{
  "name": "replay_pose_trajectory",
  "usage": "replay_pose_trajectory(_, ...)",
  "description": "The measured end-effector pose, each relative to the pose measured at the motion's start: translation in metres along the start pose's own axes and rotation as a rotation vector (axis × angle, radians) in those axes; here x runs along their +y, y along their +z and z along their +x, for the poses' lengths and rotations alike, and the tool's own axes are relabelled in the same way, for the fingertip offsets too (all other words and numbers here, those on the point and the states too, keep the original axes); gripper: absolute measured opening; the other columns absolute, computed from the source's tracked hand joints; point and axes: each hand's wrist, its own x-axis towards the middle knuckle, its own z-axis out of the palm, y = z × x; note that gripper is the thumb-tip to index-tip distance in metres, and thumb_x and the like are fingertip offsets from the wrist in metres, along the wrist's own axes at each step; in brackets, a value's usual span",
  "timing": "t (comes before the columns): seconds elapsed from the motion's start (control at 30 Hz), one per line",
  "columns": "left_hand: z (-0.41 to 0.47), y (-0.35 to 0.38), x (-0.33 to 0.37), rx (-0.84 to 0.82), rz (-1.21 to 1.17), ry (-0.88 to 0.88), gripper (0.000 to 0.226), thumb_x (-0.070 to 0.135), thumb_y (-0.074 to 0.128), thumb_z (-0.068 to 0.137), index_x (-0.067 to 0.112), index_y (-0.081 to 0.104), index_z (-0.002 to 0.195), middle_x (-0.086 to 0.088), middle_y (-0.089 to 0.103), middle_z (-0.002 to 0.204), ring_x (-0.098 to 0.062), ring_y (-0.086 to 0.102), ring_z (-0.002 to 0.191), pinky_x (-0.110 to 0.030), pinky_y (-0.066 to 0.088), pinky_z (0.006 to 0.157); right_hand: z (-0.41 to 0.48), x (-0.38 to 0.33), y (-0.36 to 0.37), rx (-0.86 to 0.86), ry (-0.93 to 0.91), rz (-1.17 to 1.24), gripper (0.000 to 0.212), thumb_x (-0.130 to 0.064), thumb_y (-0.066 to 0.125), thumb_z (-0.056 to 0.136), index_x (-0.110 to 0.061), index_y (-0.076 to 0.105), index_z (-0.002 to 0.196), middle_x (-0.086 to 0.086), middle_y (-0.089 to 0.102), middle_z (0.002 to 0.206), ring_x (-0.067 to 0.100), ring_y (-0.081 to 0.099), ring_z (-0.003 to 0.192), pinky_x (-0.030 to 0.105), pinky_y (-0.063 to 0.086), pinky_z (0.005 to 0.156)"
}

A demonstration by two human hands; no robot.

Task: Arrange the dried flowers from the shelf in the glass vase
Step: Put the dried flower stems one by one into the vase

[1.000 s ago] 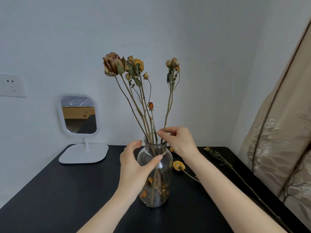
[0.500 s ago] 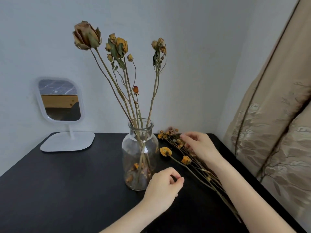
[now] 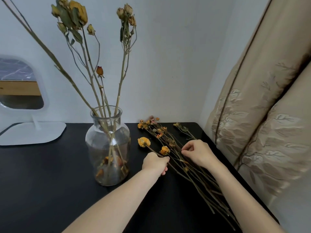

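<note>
Picking is the step in hand, I judge: my left hand (image 3: pixel 155 163) is curled down onto the loose dried flowers (image 3: pixel 170 148) lying on the black bench (image 3: pixel 42 182), its fingers closed round the stem below a big yellow head (image 3: pixel 143 142); my right hand (image 3: pixel 197 152) rests further into the pile, thumb and forefinger pinched together on thin stems, though which stem exactly I cannot tell; the glass vase (image 3: pixel 107 147) stands just left of the pile, apart from both hands, already holding several tall stems that lean out of its neck, with fallen petals at the bottom; next, I reckon, one stem must be teased free of its neighbours, lifted upright and threaded cut-end first through the narrow neck; the stems look brittle and tangled, the heads dry and crumbly, so a gentle pull seems wise; a white mirror (image 3: pixel 21 91) stands at far left.
</note>
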Motion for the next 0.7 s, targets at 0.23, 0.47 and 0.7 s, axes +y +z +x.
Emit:
replay_pose_trajectory(0.23, 0.009, 0.01, 0.002, 0.008, -0.018, -0.063, 0.022, 0.025, 0.064, 0.085, 0.003, 0.068, 0.083, 0.001, 0.052, 0.053, -0.01, 0.044, 0.041, -0.02, 0.035, 0.041, 0.015, 0.012, 0.0, 0.022, 0.056, 0.009, 0.006, -0.024, 0.066, 0.085, -0.02, 0.067, 0.088, -0.009, 0.059, 0.074, 0.002, 0.054, 0.069, 0.013, 0.036, 0.054)
replay_pose_trajectory(0.47, 0.009, 0.01, 0.002, 0.057, 0.062, 0.046, 0.032, 0.023, 0.058, 0.089, 0.012, 0.056, 0.059, 0.001, 0.05, 0.051, -0.011, 0.046, 0.041, -0.022, 0.038, 0.047, 0.022, 0.014, 0.007, -0.011, 0.063, -0.023, 0.01, -0.029, 0.071, 0.08, -0.022, 0.064, 0.085, -0.008, 0.058, 0.073, 0.005, 0.055, 0.07, 0.019, 0.042, 0.059)
replay_pose_trajectory(0.7, -0.001, -0.006, 0.013, 0.113, 0.093, 0.27, 0.023, 0.033, 0.051, 0.093, 0.016, 0.059, 0.08, 0.001, 0.056, 0.058, -0.011, 0.05, 0.042, -0.025, 0.043, 0.051, 0.026, 0.013, 0.011, -0.007, 0.119, -0.078, 0.011, -0.027, 0.07, 0.081, -0.025, 0.062, 0.074, -0.006, 0.057, 0.079, 0.009, 0.057, 0.077, 0.027, 0.05, 0.071)
